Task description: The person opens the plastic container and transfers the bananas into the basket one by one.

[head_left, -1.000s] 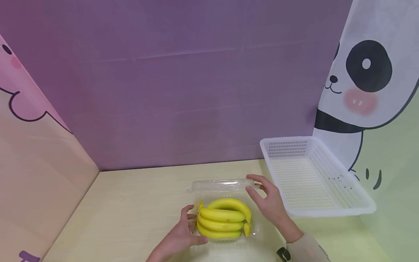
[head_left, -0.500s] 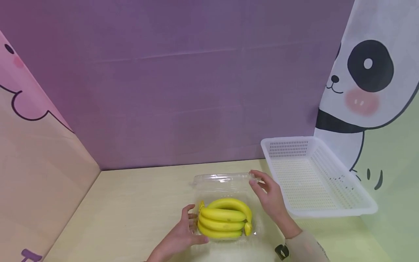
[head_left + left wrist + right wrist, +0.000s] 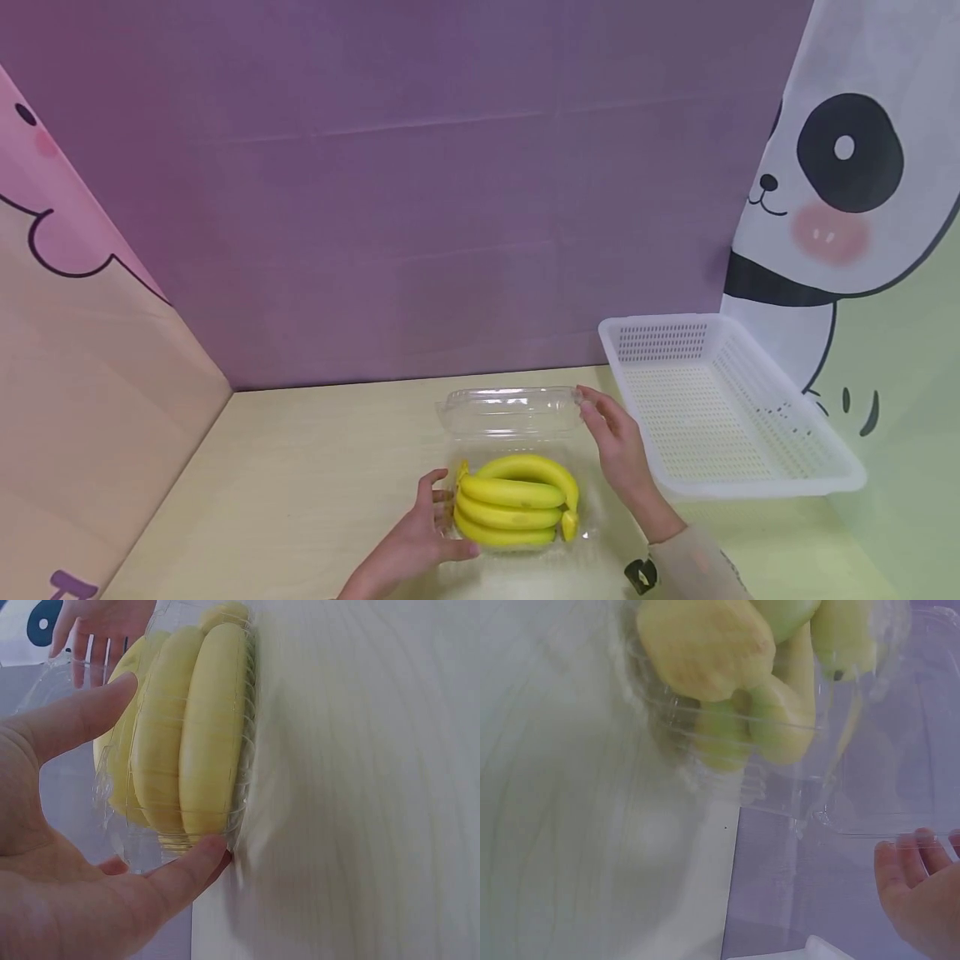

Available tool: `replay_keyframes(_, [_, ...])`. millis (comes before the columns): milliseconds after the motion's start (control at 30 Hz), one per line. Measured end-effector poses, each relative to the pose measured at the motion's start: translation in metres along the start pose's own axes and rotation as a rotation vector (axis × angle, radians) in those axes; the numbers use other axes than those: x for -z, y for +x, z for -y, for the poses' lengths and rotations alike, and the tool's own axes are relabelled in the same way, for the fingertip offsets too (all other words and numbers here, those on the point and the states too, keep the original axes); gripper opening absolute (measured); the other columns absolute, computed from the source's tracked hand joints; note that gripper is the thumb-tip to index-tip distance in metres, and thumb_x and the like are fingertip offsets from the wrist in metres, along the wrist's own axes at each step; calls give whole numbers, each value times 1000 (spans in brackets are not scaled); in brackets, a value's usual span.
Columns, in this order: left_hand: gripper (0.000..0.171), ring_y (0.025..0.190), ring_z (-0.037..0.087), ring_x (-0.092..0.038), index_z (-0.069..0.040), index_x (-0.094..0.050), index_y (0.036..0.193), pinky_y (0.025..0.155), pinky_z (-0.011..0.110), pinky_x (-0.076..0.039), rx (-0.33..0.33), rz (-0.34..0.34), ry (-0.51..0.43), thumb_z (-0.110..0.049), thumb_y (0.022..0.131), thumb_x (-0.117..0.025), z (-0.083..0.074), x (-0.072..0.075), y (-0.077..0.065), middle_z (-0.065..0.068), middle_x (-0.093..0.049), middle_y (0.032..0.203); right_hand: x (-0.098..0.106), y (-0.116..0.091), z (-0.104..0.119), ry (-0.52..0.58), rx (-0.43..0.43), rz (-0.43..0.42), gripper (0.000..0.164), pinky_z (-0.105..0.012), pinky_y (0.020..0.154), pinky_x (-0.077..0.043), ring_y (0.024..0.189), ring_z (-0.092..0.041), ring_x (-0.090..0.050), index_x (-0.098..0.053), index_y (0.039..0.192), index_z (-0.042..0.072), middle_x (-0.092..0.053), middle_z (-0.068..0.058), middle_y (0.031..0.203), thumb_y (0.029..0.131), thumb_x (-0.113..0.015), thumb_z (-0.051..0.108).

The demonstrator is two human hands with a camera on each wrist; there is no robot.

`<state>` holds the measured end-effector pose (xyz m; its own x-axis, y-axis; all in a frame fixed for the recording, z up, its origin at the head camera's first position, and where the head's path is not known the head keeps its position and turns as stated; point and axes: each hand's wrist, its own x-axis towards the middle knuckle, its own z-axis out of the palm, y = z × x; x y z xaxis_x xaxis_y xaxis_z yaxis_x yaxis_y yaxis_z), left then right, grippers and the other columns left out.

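A bunch of yellow bananas [image 3: 510, 504] lies in the base of a clear plastic clamshell box [image 3: 588, 521] on the table. The box's see-through lid [image 3: 513, 412] stands raised at the far side of the base. My left hand [image 3: 416, 533] holds the base's left end, thumb at the near corner and fingers along the side. In the left wrist view its thumb [image 3: 195, 866] touches the box low down, by the tabletop. With fingertips and thumb, my right hand [image 3: 618, 442] pinches the lid's right edge. The right wrist view shows its fingertips [image 3: 889, 859] at the lid's rim.
A white perforated plastic basket [image 3: 720, 417] stands at the right, just beyond my right hand. Behind the pale wooden table [image 3: 315, 467] rises a purple wall [image 3: 390, 208]. A panda picture [image 3: 832, 183] covers part of the right wall.
The lid's upper edge has moved up and away from me in the head view, and more of its face shows. My right hand has moved with it; my left hand stays on the base.
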<state>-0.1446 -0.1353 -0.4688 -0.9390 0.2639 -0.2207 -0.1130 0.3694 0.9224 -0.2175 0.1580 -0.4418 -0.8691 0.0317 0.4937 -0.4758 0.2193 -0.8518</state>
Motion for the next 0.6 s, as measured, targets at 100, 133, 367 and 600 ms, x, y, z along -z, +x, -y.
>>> replay_keyframes(100, [113, 133, 48, -44, -6, -8, 157, 104, 63, -40, 1, -1, -2, -19, 79, -89, 1, 0, 0, 29, -35, 150, 0, 0, -1, 13, -17, 6, 32, -16, 91, -48, 105, -36, -65, -64, 131, -2, -65, -17, 132, 106, -52, 14])
replay_keyframes(133, [113, 133, 48, -44, -6, -7, 157, 104, 63, -40, -2, -1, -2, -19, 79, -89, 2, 0, 0, 29, -35, 150, 0, 0, -1, 20, -18, 6, 32, -16, 91, -48, 105, -36, -65, -64, 131, -2, -66, -18, 132, 106, -52, 14])
replay_keyframes(367, [112, 134, 47, -43, -7, -7, 156, 104, 63, -41, -21, 5, -19, -18, 79, -88, 4, -1, -1, 29, -34, 150, -4, 2, -6, 72, 13, -19, 29, -16, 91, -49, 106, -15, -64, -64, 127, -7, -67, -24, 123, 105, -52, 7])
replay_keyframes(600, [112, 134, 47, -44, -6, -7, 156, 103, 63, -41, -18, 5, -22, -17, 80, -88, 4, -1, 0, 29, -34, 149, -7, 7, -7, 94, 7, -31, 27, -16, 91, -49, 106, -6, -61, -64, 124, -9, -66, -28, 120, 106, -52, 7])
